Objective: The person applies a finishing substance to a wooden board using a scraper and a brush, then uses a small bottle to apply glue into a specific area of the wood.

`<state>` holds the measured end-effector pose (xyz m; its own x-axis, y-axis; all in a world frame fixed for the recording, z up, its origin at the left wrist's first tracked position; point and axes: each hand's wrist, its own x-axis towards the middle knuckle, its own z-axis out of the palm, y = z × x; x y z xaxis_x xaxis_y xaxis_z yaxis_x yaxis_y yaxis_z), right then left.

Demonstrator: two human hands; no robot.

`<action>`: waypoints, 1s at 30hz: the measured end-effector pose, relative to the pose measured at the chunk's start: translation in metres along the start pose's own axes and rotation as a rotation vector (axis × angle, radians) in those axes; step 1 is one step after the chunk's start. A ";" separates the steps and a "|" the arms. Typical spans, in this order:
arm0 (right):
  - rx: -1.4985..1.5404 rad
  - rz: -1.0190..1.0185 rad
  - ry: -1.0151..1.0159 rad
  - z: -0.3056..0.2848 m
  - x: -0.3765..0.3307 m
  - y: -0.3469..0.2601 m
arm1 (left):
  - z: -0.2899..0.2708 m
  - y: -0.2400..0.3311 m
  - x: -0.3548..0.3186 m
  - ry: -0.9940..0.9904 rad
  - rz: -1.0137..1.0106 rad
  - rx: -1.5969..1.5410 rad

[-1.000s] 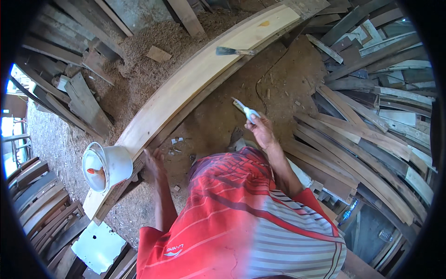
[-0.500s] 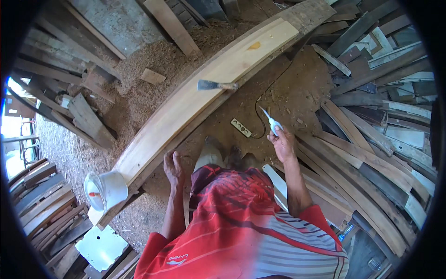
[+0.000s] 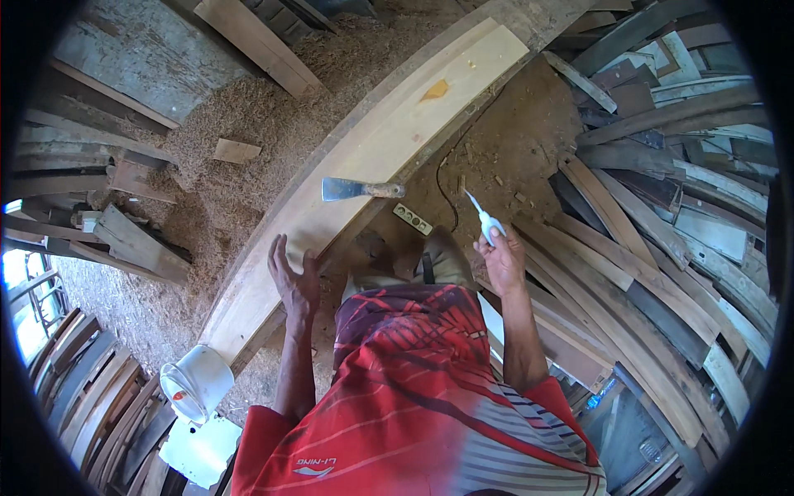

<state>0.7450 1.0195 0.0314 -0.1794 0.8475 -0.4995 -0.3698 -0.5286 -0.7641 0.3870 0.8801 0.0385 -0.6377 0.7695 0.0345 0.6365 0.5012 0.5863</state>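
In my right hand (image 3: 503,263) is a small pale squeeze bottle (image 3: 488,225) with a long thin nozzle tipped up and to the left. My left hand (image 3: 296,277) is over the near part of a long pale wooden plank (image 3: 347,157), fingers apart and nothing in them; whether it touches the wood I cannot tell. A putty knife (image 3: 347,189) with a wide metal blade lies across the plank, its handle end sticking past the right edge. Farther along the plank is a small orange-yellow patch (image 3: 435,89). A white bucket (image 3: 198,380) stands at the plank's near left end.
A power strip (image 3: 412,219) with a dark cable lies on the floor right of the plank. Stacked boards (image 3: 637,248) crowd the right side, and more (image 3: 91,405) stand at lower left. Wood shavings (image 3: 240,116) and a small wood offcut (image 3: 237,150) lie beyond the plank.
My left hand has moved forward from beside the plank to over it, its fingers spreading. The view has shifted. My right hand still holds the squeeze bottle.
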 end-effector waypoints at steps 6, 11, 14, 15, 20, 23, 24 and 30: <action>-0.099 -0.005 -0.087 0.007 0.051 -0.037 | 0.035 -0.002 0.020 -0.131 -0.200 0.191; -0.296 0.028 -0.252 0.023 0.119 -0.074 | 0.051 0.019 0.030 -0.245 -0.370 0.313; -0.493 -0.015 -0.390 0.024 0.160 -0.094 | 0.057 0.018 0.028 -0.240 -0.438 0.323; -0.529 -0.024 -0.406 0.027 0.170 -0.100 | 0.057 0.023 0.035 -0.268 -0.470 0.333; -0.670 0.034 -0.512 0.045 0.204 -0.127 | 0.053 0.040 0.049 -0.325 -0.579 0.333; -0.585 0.078 -0.532 0.046 0.214 -0.132 | 0.051 0.053 0.058 -0.376 -0.584 0.337; -0.578 0.092 -0.543 0.044 0.216 -0.131 | 0.047 0.052 0.057 -0.400 -0.584 0.348; -0.687 0.011 -0.644 0.046 0.255 -0.146 | 0.050 0.045 0.065 -0.420 -0.621 0.329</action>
<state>0.7112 1.3151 0.0350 -0.7252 0.5970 -0.3430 0.2166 -0.2750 -0.9367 0.3958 0.9718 0.0268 -0.7420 0.3645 -0.5627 0.3566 0.9253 0.1291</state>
